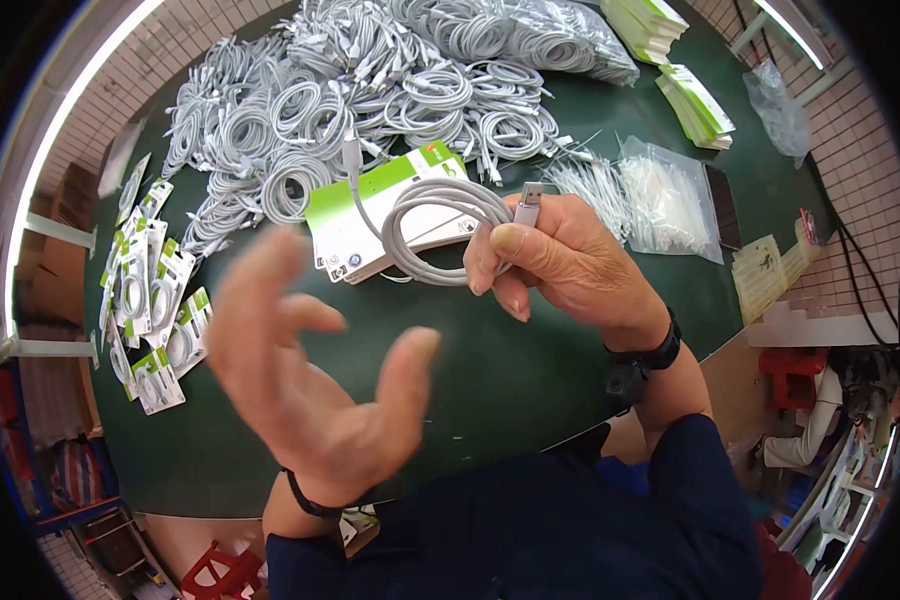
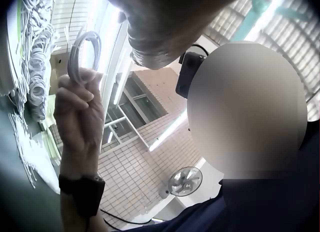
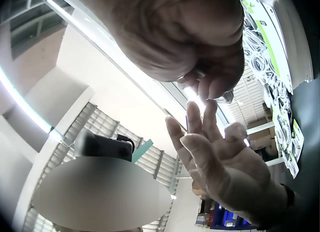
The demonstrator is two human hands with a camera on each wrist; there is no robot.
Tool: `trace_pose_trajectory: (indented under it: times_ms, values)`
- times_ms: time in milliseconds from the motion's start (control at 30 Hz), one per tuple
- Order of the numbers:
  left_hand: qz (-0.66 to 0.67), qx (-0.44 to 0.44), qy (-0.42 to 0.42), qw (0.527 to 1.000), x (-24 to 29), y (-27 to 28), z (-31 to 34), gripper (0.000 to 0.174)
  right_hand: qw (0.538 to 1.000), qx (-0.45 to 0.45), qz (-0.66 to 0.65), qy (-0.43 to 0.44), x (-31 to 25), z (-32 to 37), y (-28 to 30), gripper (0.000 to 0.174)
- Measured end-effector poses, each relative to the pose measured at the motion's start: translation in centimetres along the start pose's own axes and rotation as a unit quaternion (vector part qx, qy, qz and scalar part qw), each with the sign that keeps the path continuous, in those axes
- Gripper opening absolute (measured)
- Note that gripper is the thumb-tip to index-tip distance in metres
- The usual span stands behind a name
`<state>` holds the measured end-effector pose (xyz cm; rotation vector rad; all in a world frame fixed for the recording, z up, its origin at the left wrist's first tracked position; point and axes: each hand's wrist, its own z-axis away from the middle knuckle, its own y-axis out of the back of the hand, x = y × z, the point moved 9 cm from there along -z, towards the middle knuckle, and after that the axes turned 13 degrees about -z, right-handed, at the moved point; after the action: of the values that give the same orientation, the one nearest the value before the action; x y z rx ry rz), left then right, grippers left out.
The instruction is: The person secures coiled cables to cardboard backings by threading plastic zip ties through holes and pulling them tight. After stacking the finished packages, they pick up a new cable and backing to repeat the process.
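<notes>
My right hand pinches a coiled grey charging cable between thumb and fingers, beside its USB plug, which points up. The other connector stands up on a loose end left of the coil. Blurred in the head view, my left hand is raised to the left with fingers spread, apart from the cable and holding nothing. Behind the coil lies a stack of green-and-white cards. The left wrist view shows the coil upright above the right hand's fingers.
A large heap of coiled cables covers the table's far side. Carded cables pile up at the left. Loose white cable ties lie beside a clear bag of ties. More card stacks stand at the far right.
</notes>
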<state>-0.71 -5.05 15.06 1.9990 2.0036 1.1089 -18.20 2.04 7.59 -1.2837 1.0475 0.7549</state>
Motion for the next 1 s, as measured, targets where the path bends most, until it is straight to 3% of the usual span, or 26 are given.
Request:
trace_pose_trajectory:
  times_ms: [67,133,300,367,400,433,500,667,867,1000]
  values:
    - [0.057,-0.104,-0.029,0.992,2.3,-2.4,0.4,0.091,0.999,-0.010,-0.041,0.012,-0.4,-0.3,-0.1,0.041]
    - [0.045,-0.114,-0.059,0.991,3.1,-5.2,0.2,0.088,0.998,-0.006,-0.055,0.021,-0.7,-0.5,-0.3,0.039]
    - [0.019,-0.127,-0.070,0.989,1.6,-7.7,-0.1,0.100,0.988,0.023,-0.153,0.015,1.2,-0.9,0.5,0.030]
    - [0.035,-0.115,-0.079,0.990,1.1,-7.2,-0.2,0.095,0.989,0.043,-0.137,0.045,1.0,-1.1,0.5,0.033]
    - [0.031,-0.112,-0.087,0.989,0.8,-7.0,-0.2,0.092,0.989,0.067,-0.120,0.052,0.5,-0.7,0.9,0.048]
    - [0.026,-0.110,-0.096,0.989,0.6,-6.8,-0.1,0.089,0.988,0.064,-0.123,0.066,0.3,-0.7,1.0,0.052]
    - [0.024,-0.086,-0.126,0.988,1.2,-6.1,-0.4,0.068,0.985,0.057,-0.130,0.097,-0.1,-1.1,1.3,0.059]
    - [0.060,-0.045,-0.184,0.980,0.3,-5.3,-0.7,0.046,0.982,0.020,-0.176,0.072,-0.2,-0.8,0.3,0.050]
    - [0.049,-0.082,-0.207,0.974,0.2,-4.7,-0.8,0.041,0.977,0.004,-0.208,0.038,1.0,-0.9,0.1,0.048]
    - [0.048,-0.088,-0.213,0.972,0.4,-4.2,-1.2,0.038,0.994,0.018,0.022,0.108,-0.8,-0.5,0.0,0.060]
